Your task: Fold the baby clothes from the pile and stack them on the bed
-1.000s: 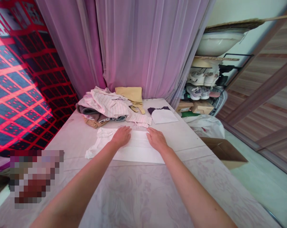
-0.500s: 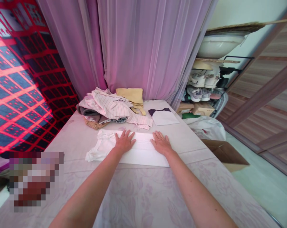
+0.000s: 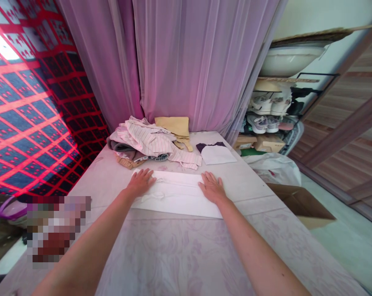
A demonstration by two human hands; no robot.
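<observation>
The white garment (image 3: 176, 201) is now folded into one long, flat band on the bench (image 3: 173, 255); its loose left part no longer spreads out. The left hand (image 3: 140, 183) and right hand (image 3: 212, 188) lie open and flat on its two ends, with a pile of striped clothes (image 3: 145, 142) just behind it.
</observation>
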